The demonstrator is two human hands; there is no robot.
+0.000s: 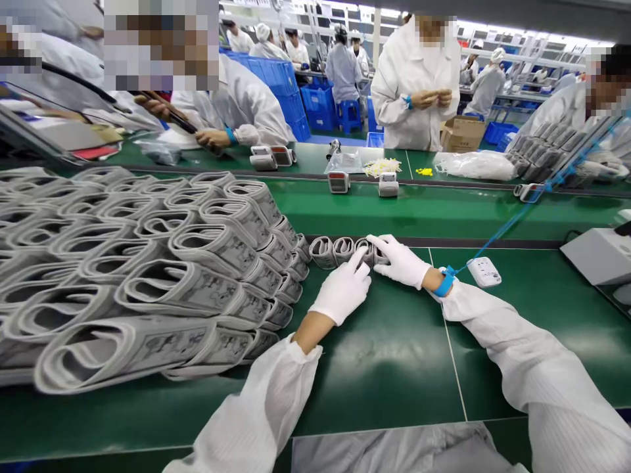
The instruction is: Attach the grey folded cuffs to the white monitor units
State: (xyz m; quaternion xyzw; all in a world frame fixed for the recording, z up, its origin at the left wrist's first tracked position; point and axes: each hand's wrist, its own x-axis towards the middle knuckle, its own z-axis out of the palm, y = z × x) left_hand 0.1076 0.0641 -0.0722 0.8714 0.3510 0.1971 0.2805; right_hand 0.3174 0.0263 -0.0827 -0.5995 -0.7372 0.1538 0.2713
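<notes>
Several rolled grey cuffs (344, 249) stand in a short row by the back edge of the green table (394, 361). My left hand (344, 286), in a white glove, has its fingers stretched onto the front of this row. At the row's right end my right hand (400, 261), also gloved, reaches over the last cuffs with its fingers apart. Its wrist wears a blue strap (445, 282) with a blue cord. Left of my left hand rises a large stack of rolled grey cuffs (197, 289) with printed faces.
A white device (484, 272) lies right of my right hand. Beyond the table runs a green conveyor (419, 217); small monitors (338, 182) sit along its far edge. A grey machine (599, 256) stands at far right. People in white coats work opposite.
</notes>
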